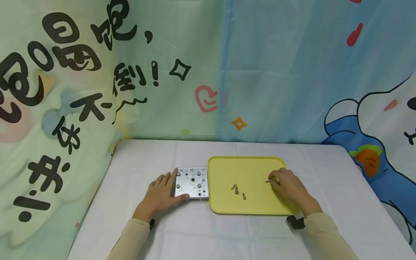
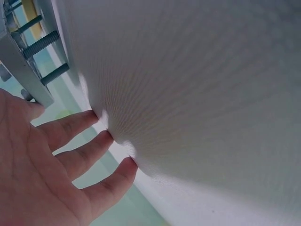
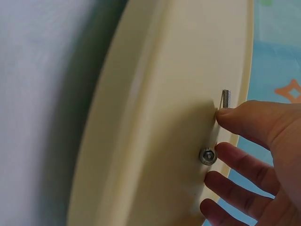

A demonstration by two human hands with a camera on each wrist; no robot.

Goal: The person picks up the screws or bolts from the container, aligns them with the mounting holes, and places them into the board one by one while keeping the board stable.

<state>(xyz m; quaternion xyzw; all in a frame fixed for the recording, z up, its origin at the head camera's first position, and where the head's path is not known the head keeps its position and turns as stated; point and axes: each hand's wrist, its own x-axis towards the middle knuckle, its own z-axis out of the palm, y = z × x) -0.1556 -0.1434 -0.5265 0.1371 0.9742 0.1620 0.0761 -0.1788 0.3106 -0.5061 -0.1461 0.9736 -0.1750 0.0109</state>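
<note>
A silver metal plate point(image 1: 191, 183) with holes and screws set in it lies left of the yellow tray point(image 1: 224, 206). My left hand point(image 1: 160, 195) rests at its left side, thumb along the front edge and index finger at the back corner. Threaded screw shanks point(image 2: 41, 44) stick out beneath the plate in the left wrist view, and the other fingertips touch the cloth. Over the tray's right part, my right hand point(image 1: 289, 186) reaches down to loose screws. Its thumb overlaps a threaded screw point(image 3: 226, 98); a socket-head screw point(image 3: 208, 156) sits at the index fingertip, with a gap between thumb and index finger.
Several small screws point(image 1: 236, 190) lie loose at the tray's left middle. A white cloth point(image 1: 208, 231) covers the table. Printed curtains point(image 1: 276, 72) hang behind the table and at its left. A black wrist camera point(image 1: 295, 222) sits below my right wrist, by the tray's front edge.
</note>
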